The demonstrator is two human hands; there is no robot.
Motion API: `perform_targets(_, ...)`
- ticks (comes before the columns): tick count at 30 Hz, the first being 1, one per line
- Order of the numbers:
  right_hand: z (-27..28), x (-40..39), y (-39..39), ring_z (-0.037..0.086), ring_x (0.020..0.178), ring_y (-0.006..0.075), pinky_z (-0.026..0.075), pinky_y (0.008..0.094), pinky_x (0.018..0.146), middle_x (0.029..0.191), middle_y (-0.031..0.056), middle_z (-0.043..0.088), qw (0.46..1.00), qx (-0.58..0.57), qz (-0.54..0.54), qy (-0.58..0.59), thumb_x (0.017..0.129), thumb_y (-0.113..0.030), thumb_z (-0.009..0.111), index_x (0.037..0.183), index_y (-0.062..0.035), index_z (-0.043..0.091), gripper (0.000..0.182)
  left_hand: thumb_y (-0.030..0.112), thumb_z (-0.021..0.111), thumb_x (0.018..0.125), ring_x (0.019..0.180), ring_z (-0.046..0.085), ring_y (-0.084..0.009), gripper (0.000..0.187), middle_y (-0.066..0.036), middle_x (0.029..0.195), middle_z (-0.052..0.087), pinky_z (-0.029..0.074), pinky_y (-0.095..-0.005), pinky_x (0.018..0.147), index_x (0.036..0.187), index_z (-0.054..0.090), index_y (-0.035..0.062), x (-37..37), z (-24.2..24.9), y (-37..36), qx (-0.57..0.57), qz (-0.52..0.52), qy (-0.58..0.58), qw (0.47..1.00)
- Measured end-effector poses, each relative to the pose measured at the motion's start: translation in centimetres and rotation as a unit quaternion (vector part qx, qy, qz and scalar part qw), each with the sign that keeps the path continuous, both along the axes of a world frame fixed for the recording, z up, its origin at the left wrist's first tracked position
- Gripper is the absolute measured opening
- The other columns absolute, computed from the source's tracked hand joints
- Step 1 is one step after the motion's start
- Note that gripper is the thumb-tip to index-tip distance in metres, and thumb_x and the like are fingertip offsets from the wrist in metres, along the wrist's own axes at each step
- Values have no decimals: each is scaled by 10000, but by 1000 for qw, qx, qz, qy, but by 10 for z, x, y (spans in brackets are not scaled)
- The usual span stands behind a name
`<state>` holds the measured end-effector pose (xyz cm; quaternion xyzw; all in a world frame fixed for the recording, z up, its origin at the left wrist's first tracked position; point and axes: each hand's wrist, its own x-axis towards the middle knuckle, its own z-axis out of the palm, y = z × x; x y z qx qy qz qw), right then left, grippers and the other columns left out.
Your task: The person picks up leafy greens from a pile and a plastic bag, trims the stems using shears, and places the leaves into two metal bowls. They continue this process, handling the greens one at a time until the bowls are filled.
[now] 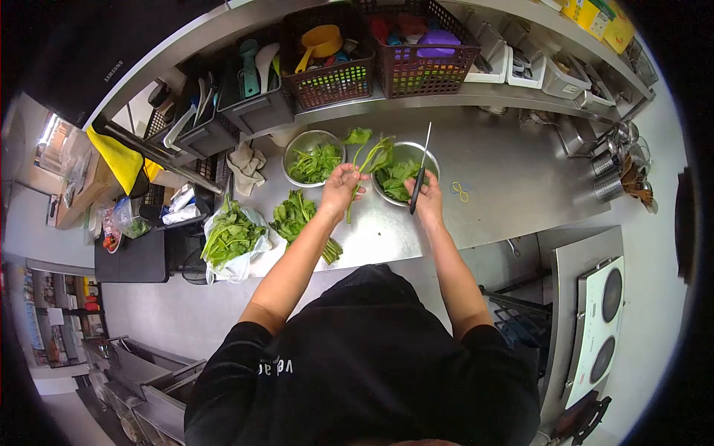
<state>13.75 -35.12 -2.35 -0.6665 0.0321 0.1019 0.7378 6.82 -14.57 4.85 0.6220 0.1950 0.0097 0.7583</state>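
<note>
My left hand (343, 187) is closed around a leafy green stem (357, 167), whose leaves reach up and to the right. In my right hand (426, 195) is a knife (421, 175), its black handle gripped and its thin blade pointing up and away. Just beyond and between my hands stands a metal bowl (431, 157) with loose green leaves (398, 178) in it. A second metal bowl (291, 178) to the left holds cut greens (316, 162). Beside my left forearm lies a bunch of leafy greens (296, 212) on the steel counter.
More greens (232, 236) lie on a white plastic bag (256, 264) at the left. A crumpled cloth (245, 167) sits behind them. Yellow rubber bands (461, 192) lie on the steel counter (520, 186). A shelf (335, 111) with utensil baskets (327, 78) overhangs the back.
</note>
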Motion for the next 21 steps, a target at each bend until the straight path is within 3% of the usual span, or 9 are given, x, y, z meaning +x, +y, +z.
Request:
perform_targets(4, 29, 6, -11, 601, 662, 108, 470, 223, 564, 895, 99, 688, 998, -65, 3, 12, 845, -232, 727, 1346, -20, 393, 639, 175, 525, 976, 731, 590, -112, 127, -45, 982, 667, 474, -257, 622, 1090, 494, 129, -11, -4, 4, 7, 4, -29, 1000)
perform_targets(6, 45, -1, -16, 585, 627, 110, 474, 235, 543, 916, 101, 677, 997, 58, 29, 52, 846, -270, 724, 1364, -35, 384, 663, 133, 501, 979, 733, 578, -98, 91, -31, 975, 671, 460, -247, 637, 1069, 488, 131, -17, -1, 6, 37, 12, -32, 999)
perform_targets(11, 58, -24, -25, 583, 627, 130, 484, 256, 544, 940, 128, 670, 988, 103, 107, 53, 876, -332, 670, 1358, -2, 383, 650, 147, 505, 982, 756, 580, -101, 88, -35, 974, 669, 461, -249, 654, 1066, 495, 125, -30, -1, 19, 29, 32, -56, 998)
perform_targets(15, 73, -46, -28, 580, 624, 128, 497, 268, 549, 878, 165, 669, 972, 8, 233, 2, 933, -219, 589, 1284, 26, 450, 450, 155, 514, 981, 765, 587, -111, 95, -51, 986, 667, 467, -254, 650, 1066, 496, 115, -38, -8, 28, 51, 38, -69, 996)
perform_targets(21, 93, -83, -16, 557, 553, 109, 472, 249, 510, 802, 148, 672, 949, 10, 315, -1, 933, -189, 583, 1197, 31, 488, 356, 150, 520, 977, 755, 594, -123, 116, -64, 999, 671, 477, -261, 635, 1083, 491, 114, -44, -7, 28, 31, 50, -48, 997)
